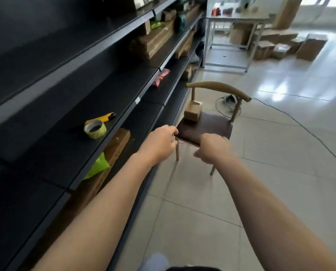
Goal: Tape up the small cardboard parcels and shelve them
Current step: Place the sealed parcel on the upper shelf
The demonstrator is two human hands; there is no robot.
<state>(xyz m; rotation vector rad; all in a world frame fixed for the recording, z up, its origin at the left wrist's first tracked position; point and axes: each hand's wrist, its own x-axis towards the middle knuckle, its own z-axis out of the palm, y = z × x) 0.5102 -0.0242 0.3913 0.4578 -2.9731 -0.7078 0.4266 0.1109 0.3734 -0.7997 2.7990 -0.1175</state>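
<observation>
On the dark shelf [65,145] sits a yellowish tape roll [95,129], with a yellow knife [106,117] just behind it. A white tag [137,100] on the shelf edge is too blurred to read. The left hand [161,142] grips the near corner of the chair [212,124] seat. A small cardboard parcel [193,112] rests on the seat's far left side. The right hand [212,148] curls around the seat's front edge.

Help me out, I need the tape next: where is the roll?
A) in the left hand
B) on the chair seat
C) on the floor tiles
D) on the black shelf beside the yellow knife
D: the tape roll sits on the black shelf, right beside the yellow knife.
</observation>
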